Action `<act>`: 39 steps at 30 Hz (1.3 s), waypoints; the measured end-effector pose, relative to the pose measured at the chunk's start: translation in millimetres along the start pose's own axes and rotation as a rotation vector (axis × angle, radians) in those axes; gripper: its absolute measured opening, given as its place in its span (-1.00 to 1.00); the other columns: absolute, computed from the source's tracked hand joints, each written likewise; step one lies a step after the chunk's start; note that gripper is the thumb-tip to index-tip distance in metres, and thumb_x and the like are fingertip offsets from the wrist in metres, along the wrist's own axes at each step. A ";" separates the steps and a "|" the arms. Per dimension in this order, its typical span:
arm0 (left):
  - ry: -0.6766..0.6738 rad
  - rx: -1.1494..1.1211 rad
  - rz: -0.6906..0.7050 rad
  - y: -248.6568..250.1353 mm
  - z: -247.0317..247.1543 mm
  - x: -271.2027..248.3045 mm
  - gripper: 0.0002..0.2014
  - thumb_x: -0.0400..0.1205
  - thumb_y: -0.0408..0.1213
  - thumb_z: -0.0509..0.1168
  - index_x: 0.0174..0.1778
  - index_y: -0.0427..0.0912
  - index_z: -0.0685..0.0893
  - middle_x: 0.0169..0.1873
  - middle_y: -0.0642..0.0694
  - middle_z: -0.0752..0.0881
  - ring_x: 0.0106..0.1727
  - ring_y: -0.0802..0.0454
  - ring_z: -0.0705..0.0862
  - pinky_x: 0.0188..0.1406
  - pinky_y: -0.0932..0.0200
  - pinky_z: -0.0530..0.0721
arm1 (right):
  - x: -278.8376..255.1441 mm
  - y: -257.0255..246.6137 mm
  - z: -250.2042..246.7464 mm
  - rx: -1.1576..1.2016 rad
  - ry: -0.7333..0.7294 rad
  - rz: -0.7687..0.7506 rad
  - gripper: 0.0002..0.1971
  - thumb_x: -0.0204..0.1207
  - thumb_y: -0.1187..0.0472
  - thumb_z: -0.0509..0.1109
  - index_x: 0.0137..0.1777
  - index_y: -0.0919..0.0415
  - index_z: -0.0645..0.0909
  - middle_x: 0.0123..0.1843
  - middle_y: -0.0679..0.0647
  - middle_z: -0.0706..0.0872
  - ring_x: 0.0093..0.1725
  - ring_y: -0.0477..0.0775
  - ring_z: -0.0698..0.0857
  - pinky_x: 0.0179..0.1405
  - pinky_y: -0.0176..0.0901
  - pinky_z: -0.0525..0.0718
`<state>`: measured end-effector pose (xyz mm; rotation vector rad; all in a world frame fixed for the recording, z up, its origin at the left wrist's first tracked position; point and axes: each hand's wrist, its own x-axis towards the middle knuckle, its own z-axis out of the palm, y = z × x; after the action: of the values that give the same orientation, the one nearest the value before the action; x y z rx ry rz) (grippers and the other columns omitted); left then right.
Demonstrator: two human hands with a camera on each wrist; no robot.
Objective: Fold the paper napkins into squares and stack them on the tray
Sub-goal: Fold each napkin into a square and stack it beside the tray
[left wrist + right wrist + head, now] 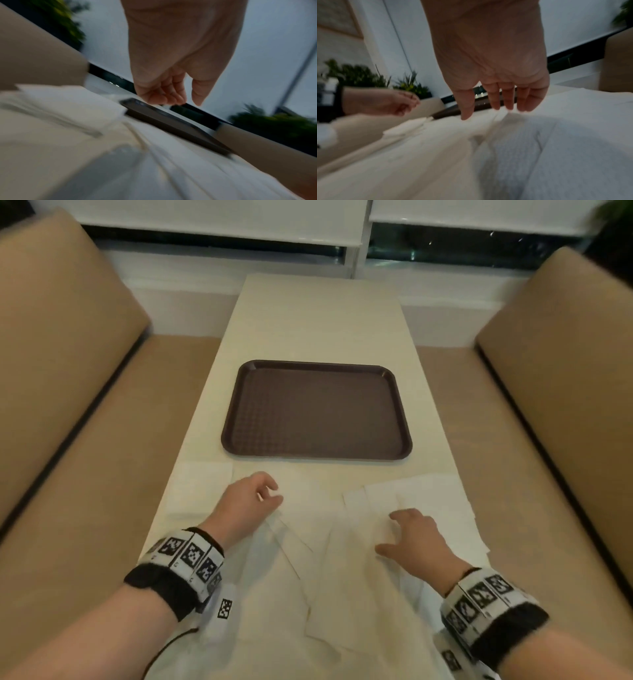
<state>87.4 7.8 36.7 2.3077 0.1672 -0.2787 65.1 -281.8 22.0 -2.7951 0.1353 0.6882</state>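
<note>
Several white paper napkins (346, 563) lie unfolded and overlapping on the near half of the cream table, also seen in the right wrist view (556, 155) and blurred in the left wrist view (68, 105). A dark brown tray (317, 410) sits bare beyond them, its edge visible past the fingers (171, 125). My left hand (255, 501) hovers over the left napkins with fingers loosely curled (164, 97), holding nothing. My right hand (409, 537) reaches down with fingers straight and spread (503, 100), fingertips at or just above a napkin.
The narrow table (322, 313) runs away from me between two tan upholstered benches (68, 371) (565, 392). A window with white blinds (342, 244) closes the far end. Green plants (368, 77) stand off to the side.
</note>
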 end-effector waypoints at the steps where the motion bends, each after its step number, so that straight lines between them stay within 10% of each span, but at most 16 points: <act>1: -0.128 0.041 0.041 11.5 21.5 -9.4 -0.85 0.57 -0.14 0.41 -0.03 -0.02 0.60 -0.25 0.06 0.64 -0.18 0.04 0.61 -0.34 0.37 0.46 | 5.2 -2.5 -0.1 -0.064 0.003 0.006 -0.23 0.40 -0.21 0.46 0.55 0.06 0.30 0.48 0.04 0.41 0.43 0.15 0.41 0.35 0.01 0.48; 5: -0.420 0.218 0.009 23.8 92.5 -36.2 -0.52 0.51 -0.01 0.43 0.30 -0.06 0.51 0.07 -0.04 0.64 0.01 0.04 0.59 -0.10 0.26 0.48 | 22.1 -16.1 6.5 -0.139 0.014 0.074 -0.44 0.44 -0.17 0.39 0.39 0.01 0.42 0.29 0.02 0.52 0.32 0.14 0.47 0.25 0.07 0.46; 10: -0.321 0.226 0.006 19.9 115.4 -44.0 -0.26 0.44 -0.14 0.51 0.50 -0.05 0.31 0.19 -0.11 0.59 0.17 -0.06 0.60 0.04 0.18 0.55 | 26.1 -22.8 8.6 -0.028 0.135 -0.025 -0.83 0.56 0.19 0.22 -0.06 -0.08 0.61 -0.04 -0.11 0.62 0.12 0.05 0.59 0.04 -0.03 0.29; 13: -0.272 0.144 -0.037 18.8 118.3 -48.2 -0.14 0.45 -0.27 0.51 0.59 0.04 0.16 0.06 -0.12 0.69 0.09 -0.05 0.67 0.07 0.17 0.61 | 20.7 -18.9 8.6 0.127 0.109 -0.038 -0.90 0.58 0.17 0.26 0.02 -0.05 0.54 0.02 -0.10 0.67 0.14 0.06 0.62 0.09 -0.02 0.30; 17: -0.167 -0.048 -0.102 25.6 113.0 -50.6 -0.40 0.52 -0.37 0.41 0.43 0.09 0.36 -0.22 0.02 0.61 -0.18 0.12 0.60 -0.23 0.33 0.50 | 7.9 -10.5 1.9 0.248 0.169 0.012 -0.61 0.55 0.01 0.34 0.37 -0.03 0.49 0.37 -0.04 0.55 0.39 0.08 0.47 0.31 0.06 0.36; 19: -0.102 -0.094 -0.109 34.0 103.6 -53.4 -0.80 0.58 -0.31 0.37 0.02 0.02 0.53 -0.34 0.04 0.51 -0.32 0.16 0.48 -0.36 0.36 0.39 | -1.0 -4.7 -1.9 0.330 0.215 0.018 -0.60 0.56 -0.01 0.35 0.39 -0.02 0.49 0.43 -0.04 0.50 0.44 0.10 0.41 0.35 0.08 0.35; 21: -0.043 -0.111 -0.094 35.6 94.7 -55.2 -0.80 0.63 -0.25 0.31 -0.31 -0.13 0.53 -0.44 -0.03 0.49 -0.39 0.10 0.42 -0.39 0.25 0.37 | -11.6 2.2 -2.9 0.392 0.199 -0.013 -0.63 0.56 -0.02 0.35 0.35 0.00 0.53 0.42 -0.04 0.51 0.46 0.09 0.40 0.40 0.07 0.37; 26: 0.019 -0.175 -0.063 35.4 77.3 -64.8 -0.72 0.70 -0.17 0.24 0.27 -0.12 0.72 0.14 0.08 0.74 0.19 0.17 0.65 0.13 0.48 0.44 | -32.7 9.0 -3.9 0.454 0.123 -0.077 -0.56 0.54 -0.03 0.39 0.39 0.07 0.52 0.43 0.00 0.54 0.46 0.07 0.44 0.45 0.03 0.43; 30: 0.059 -0.324 -0.056 38.7 70.4 -71.2 -0.75 0.69 -0.18 0.25 -0.29 0.07 0.73 -0.36 0.10 0.68 -0.30 0.14 0.60 -0.30 0.37 0.50 | -46.4 4.7 -5.3 0.573 0.012 -0.082 -0.33 0.51 -0.02 0.45 0.57 0.16 0.35 0.52 0.06 0.46 0.50 0.07 0.43 0.45 -0.10 0.41; 33: 0.020 -0.523 -0.119 47.5 65.6 -75.2 -0.68 0.69 -0.19 0.26 -0.39 -0.21 0.56 -0.41 -0.14 0.63 -0.31 -0.07 0.60 -0.27 0.01 0.56 | -52.5 -0.6 -10.3 0.883 -0.131 -0.032 -0.20 0.46 -0.05 0.50 0.62 0.18 0.24 0.51 0.07 0.49 0.46 0.07 0.48 0.37 -0.11 0.47; 39: -0.205 -0.892 -0.181 74.4 59.7 -84.5 -0.80 0.72 -0.34 0.21 0.14 -0.33 0.68 0.07 -0.30 0.78 0.12 -0.27 0.74 0.20 -0.20 0.68 | -60.7 -17.4 -28.7 1.311 -0.292 -0.160 -0.72 0.61 0.25 0.34 0.29 0.27 0.61 0.15 0.10 0.80 0.17 0.17 0.76 0.30 0.16 0.65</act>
<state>12.1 -89.4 70.7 1.3739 0.3216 -0.4257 26.8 -271.0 78.9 -1.4278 0.2028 0.6142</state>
